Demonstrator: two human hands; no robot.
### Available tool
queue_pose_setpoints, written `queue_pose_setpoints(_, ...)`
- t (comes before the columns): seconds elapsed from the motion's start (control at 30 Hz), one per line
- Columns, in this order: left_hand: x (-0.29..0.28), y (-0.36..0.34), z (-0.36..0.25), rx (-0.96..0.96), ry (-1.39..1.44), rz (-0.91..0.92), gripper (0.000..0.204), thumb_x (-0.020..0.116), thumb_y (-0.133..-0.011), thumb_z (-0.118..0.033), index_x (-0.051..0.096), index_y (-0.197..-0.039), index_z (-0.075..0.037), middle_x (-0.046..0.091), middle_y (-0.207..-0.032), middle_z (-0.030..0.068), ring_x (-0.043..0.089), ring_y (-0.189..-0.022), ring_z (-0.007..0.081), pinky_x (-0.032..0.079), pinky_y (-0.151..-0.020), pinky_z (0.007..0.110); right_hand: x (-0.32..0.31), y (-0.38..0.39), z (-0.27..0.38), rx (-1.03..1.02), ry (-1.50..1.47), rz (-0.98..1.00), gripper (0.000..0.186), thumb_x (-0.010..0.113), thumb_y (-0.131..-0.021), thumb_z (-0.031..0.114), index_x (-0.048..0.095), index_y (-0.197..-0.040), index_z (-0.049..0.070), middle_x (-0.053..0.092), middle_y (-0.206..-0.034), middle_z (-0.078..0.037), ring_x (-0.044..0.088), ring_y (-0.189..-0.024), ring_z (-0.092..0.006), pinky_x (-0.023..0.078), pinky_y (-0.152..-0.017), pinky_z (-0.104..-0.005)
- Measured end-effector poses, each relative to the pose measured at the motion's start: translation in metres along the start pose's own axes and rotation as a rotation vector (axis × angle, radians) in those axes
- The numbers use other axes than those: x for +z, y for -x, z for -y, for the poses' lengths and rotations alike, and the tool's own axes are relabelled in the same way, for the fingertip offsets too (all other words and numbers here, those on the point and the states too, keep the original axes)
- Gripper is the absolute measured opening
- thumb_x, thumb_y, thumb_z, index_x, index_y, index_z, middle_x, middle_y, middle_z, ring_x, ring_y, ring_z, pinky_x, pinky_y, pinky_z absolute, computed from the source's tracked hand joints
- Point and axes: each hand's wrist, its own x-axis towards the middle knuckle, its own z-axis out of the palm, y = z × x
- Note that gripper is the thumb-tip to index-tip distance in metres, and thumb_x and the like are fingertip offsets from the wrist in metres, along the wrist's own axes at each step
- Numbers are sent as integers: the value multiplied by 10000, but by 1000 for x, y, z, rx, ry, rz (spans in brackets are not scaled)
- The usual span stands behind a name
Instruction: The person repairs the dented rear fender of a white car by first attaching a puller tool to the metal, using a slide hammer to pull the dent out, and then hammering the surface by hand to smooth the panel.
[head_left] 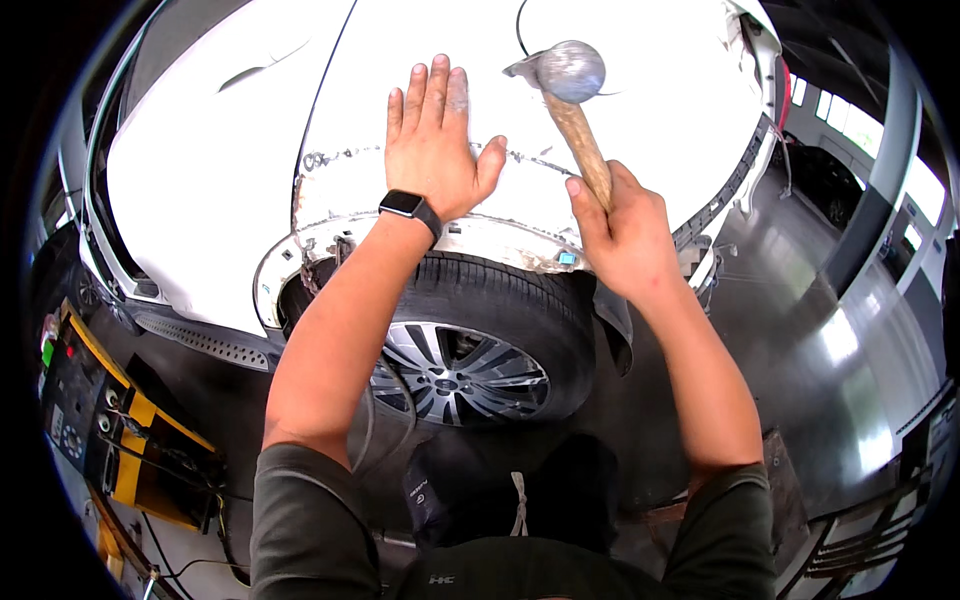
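My left hand [432,150] lies flat on the white car body panel [680,90], fingers pointing up and thumb spread, just above the wheel arch; a dark watch [402,204] is on that wrist. My right hand [630,230] grips the wooden handle of a hammer [570,120], whose round, scuffed metal head is over the panel, above and right of my left hand. The panel has scuffed marks and bare patches along the wheel arch [480,236], with a small blue piece [566,258] on its lip.
Below is a tyre with an alloy wheel [446,384]. A yellow and black machine [140,450] with cables stands lower left. A grey pillar [885,200] and a dark car [830,185] are at right, with metal stands [870,530] at lower right.
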Motion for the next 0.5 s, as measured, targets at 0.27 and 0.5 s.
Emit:
queue_pose_setpoints(0.27,0,2,-3,2,27,-31,842,593,-949,-476,409,-1593,34,351,-1694,239,274,-1597,406,165,-1305,555,-2,-4,8,-6,32,10,379,644,-1047,313,559,-901,-26,615,-622,-234,664,-616,-469,515,-574,-507)
queue_pose_setpoints(0.5,2,-1,-1,9,5,-33,874,567,-946,-535,416,-1587,39,353,-1688,249,267,-1594,423,142,-1310,561,5,-11,-1,-9,43,26,353,664,-1039,289,560,-923,-27,631,-654,-230,662,-635,-480,521,-568,-500)
